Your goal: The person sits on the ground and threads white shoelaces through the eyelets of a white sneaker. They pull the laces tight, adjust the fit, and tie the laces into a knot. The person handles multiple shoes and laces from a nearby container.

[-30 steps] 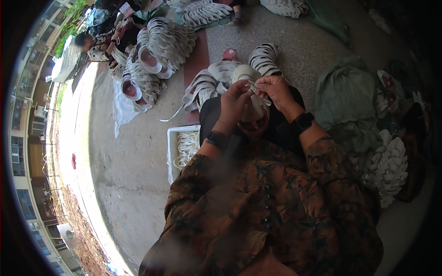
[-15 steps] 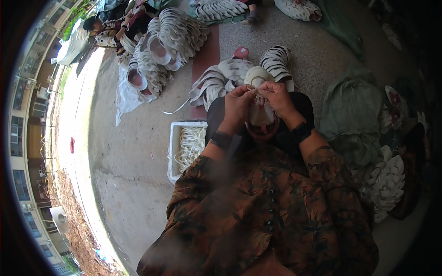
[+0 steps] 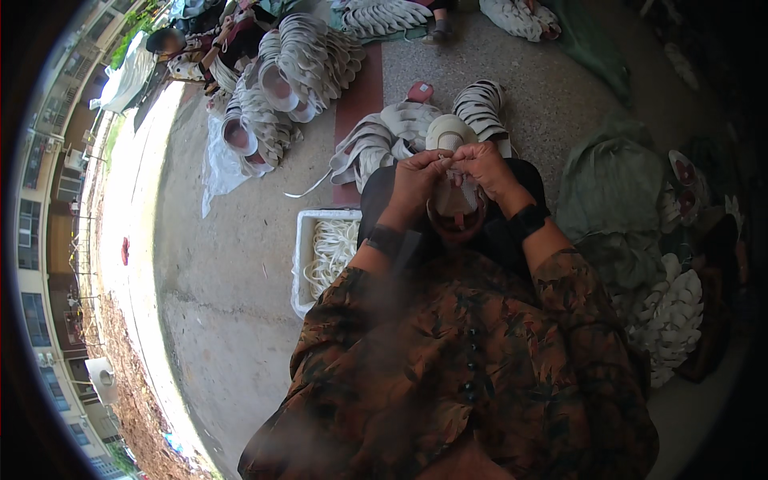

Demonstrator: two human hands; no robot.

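Concrete ground (image 3: 240,264), grey and speckled, forms the setting, seen from above a seated person in a dark patterned shirt (image 3: 472,376). Both hands meet at mid-frame over the lap: the left hand (image 3: 416,178) and the right hand (image 3: 486,166) have their fingertips brought together, pinching a pale shoe upper (image 3: 454,188) that sits directly beneath and between them, its dark reddish opening showing just below the wrists. Each wrist carries a dark band. A round cream piece (image 3: 450,130) lies just beyond the fingertips, touching or nearly so (contact cannot be confirmed).

Beside the left forearm stands a white box (image 3: 304,240) filled with pale cords (image 3: 332,252). Beyond the hands, stacks of white soles (image 3: 376,140) fan out on a reddish strip of paving (image 3: 360,96), and a striped stack (image 3: 480,104) lies near them. To the right, grey-green sacks (image 3: 612,184) and a further heap of white soles (image 3: 672,320) crowd the ground. Farther off, large piles of white uppers (image 3: 296,64) rest near another person's dark head (image 3: 166,38).

Compared with half a second ago, the hands remain joined on the same piece; the view has shifted slightly, placing the box a little lower.
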